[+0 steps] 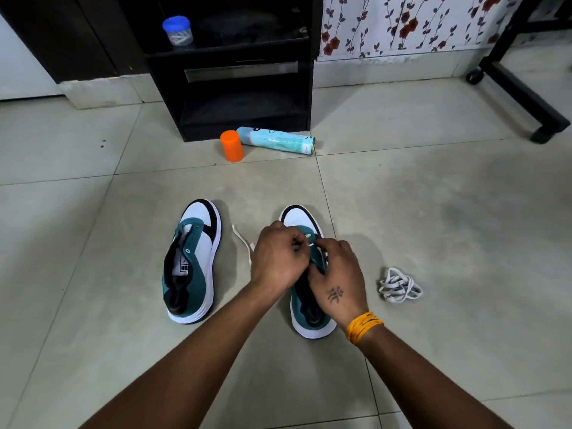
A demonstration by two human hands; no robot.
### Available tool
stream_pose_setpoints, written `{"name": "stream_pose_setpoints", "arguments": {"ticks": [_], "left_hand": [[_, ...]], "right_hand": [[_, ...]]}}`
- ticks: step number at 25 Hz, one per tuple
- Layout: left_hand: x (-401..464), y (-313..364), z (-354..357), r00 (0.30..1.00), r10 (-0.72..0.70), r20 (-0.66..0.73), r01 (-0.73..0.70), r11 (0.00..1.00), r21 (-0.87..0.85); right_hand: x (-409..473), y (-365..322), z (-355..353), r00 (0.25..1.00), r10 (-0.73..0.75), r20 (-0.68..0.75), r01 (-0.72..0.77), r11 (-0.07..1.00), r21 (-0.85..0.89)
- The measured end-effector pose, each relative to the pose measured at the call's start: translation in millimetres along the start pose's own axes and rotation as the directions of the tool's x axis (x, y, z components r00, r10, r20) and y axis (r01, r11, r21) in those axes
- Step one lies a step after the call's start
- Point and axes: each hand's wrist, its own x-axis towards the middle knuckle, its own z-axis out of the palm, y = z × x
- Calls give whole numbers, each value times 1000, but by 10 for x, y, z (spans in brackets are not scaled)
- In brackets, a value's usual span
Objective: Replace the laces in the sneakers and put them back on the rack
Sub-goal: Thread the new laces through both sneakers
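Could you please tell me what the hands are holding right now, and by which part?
The left hand pinches the white lace near its tip at the right sneaker; the right hand grips that sneaker's eyelet edge.

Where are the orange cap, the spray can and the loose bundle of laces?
orange cap (232, 146), head view, on its side wall.
spray can (276, 140), head view, on its pale blue body.
bundle of laces (400, 285), head view, on the tangled middle.

Orange cap beside toppled spray can; blue-lidded jar.

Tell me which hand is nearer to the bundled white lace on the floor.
Right. The right hand works on the right sneaker, beside the bundled lace; the left hand is farther, across that sneaker.
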Motion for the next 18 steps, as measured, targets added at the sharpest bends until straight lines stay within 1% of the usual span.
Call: {"name": "stream_pose_setpoints", "arguments": {"ticks": [2,4,6,8,10,13,15,18], "left_hand": [[-25,-15,12,999,30,-39,-27,997,73],[-36,-39,28,995,75,-70,-60,978,198],[-32,-40,56,992,94,-79,-66,952,298],[-18,-31,88,995,76,-69,-47,936,348],[-3,-10,121,998,32,-51,-13,943,333],[4,23,173,997,-50,-57,59,981,187],[9,43,197,992,-112,-62,119,985,121],[31,81,205,989,-136,-58,143,978,152]], "right_hand": [[-33,12,65,998,-2,-69,2,1000,-4],[-49,12,101,993,-11,-115,13,1000,11],[-55,17,113,991,-18,-135,22,999,26],[-54,27,114,990,-20,-138,26,999,40],[-54,41,112,991,-19,-132,27,998,55],[-52,74,119,993,-16,-114,24,997,73],[-53,98,126,993,-32,-110,40,997,72],[-52,122,122,993,-49,-105,57,996,74]]}}
